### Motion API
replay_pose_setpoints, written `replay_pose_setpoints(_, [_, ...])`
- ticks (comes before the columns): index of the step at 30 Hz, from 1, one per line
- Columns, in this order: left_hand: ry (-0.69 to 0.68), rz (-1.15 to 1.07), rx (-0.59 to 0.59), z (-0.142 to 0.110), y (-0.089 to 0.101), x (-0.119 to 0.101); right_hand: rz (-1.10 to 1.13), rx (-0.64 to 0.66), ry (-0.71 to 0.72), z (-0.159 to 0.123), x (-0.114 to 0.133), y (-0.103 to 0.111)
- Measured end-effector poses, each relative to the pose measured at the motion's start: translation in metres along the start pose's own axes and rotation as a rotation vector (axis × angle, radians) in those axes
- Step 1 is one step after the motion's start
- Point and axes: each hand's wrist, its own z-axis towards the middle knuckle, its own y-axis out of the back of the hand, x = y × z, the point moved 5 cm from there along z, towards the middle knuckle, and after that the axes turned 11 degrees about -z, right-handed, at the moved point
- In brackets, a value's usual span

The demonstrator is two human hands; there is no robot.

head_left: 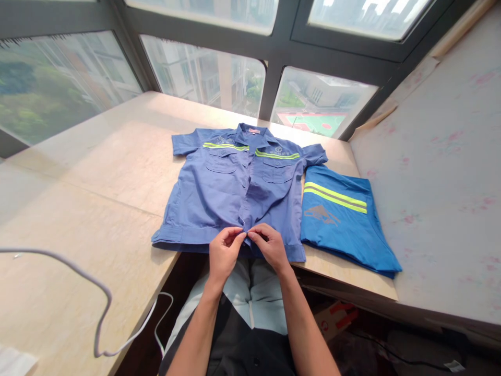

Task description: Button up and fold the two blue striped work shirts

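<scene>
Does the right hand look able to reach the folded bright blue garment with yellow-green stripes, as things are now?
Probably yes: the right hand is just beside the folded bright blue garment, with nothing standing between, though its fingertips now pinch the darker blue short-sleeved shirt's front hem.

Fingertips (240, 238) partly hide the shirt (211, 193); cable (108, 293) cut off left; label (254, 131) seemingly illegible.

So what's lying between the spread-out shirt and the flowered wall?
In the head view, a folded blue garment with yellow-green stripes lies there on the pale ledge, between the spread-out shirt and the flowered wall.
</scene>
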Motion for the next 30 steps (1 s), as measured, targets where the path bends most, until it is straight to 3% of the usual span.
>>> replay_pose_setpoints(8, [-0.070, 0.016, 0.006, -0.002, 0.001, 0.003, -0.092, -0.002, 0.064, 0.001, 0.010, 0.000])
replay_pose_setpoints(22, [-0.205, 0.282, 0.031, -0.005, -0.005, -0.012, -0.221, 0.005, 0.112, 0.007, 0.023, 0.008])
replay_pose_setpoints(30, [-0.257, 0.363, 0.022, -0.006, -0.002, -0.018, -0.180, -0.034, 0.054, 0.004, 0.025, 0.005])
